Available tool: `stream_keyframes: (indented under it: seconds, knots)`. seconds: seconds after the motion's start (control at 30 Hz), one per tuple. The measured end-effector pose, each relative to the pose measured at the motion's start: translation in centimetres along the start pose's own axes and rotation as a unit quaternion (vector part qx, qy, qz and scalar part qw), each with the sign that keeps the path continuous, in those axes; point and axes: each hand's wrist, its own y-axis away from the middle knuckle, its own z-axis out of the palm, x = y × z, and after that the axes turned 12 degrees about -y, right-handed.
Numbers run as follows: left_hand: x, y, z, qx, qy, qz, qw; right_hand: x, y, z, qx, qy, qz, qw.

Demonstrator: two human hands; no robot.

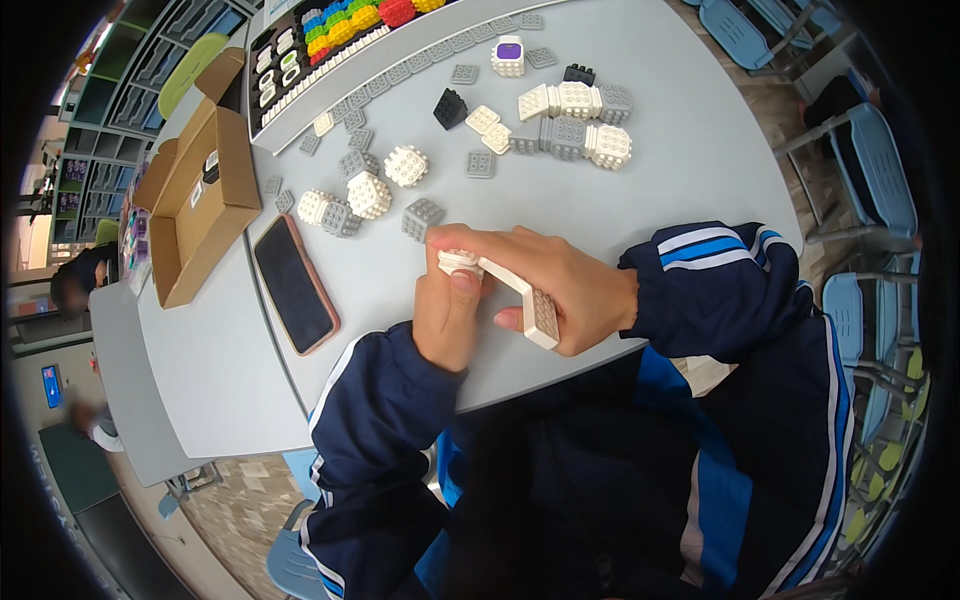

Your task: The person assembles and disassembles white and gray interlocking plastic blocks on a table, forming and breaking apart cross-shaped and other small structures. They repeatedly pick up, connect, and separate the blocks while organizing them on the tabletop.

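Note:
Close to the table's near edge, my two hands meet. My left hand (446, 318) is closed, its thumb pressing on a small white studded building block (459, 262). My right hand (568, 278) reaches over from the right, fingers bent over the same block. A white angled building piece (541, 318) with a studded face is gripped in its curled fingers; its other end runs toward the block. Whether the two pieces are joined is hidden by my fingers. Just beyond my left hand sits a grey studded cube (422, 217).
Left of my hands lies a phone (296, 284), with an open cardboard box (205, 210) beyond it. White and grey cubes (368, 195), flat grey plates (480, 164) and joined block rows (565, 138) spread across the table. A sorting tray (330, 75) holds coloured parts.

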Motion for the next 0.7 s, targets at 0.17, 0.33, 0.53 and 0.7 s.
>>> stream_keyframes:
  seconds: [0.17,0.33,0.53,0.7]
  knots:
    - [-0.7,-0.1,-0.6,-0.030,-0.007,0.000,1.000,0.0,0.0,-0.8,0.001,0.014,-0.015,1.000]
    - [-0.4,-0.2,0.1,0.021,-0.027,0.024,0.999,0.6,0.0,-1.9,0.031,0.077,-0.029,0.996]
    - [0.2,-0.3,-0.9,-0.024,-0.022,0.007,0.999,-0.7,-0.6,-2.8,0.080,0.030,0.035,0.996]
    - [0.1,0.0,-0.6,-0.050,-0.060,0.022,0.997,0.8,-0.3,-2.8,0.027,0.154,-0.067,0.985]
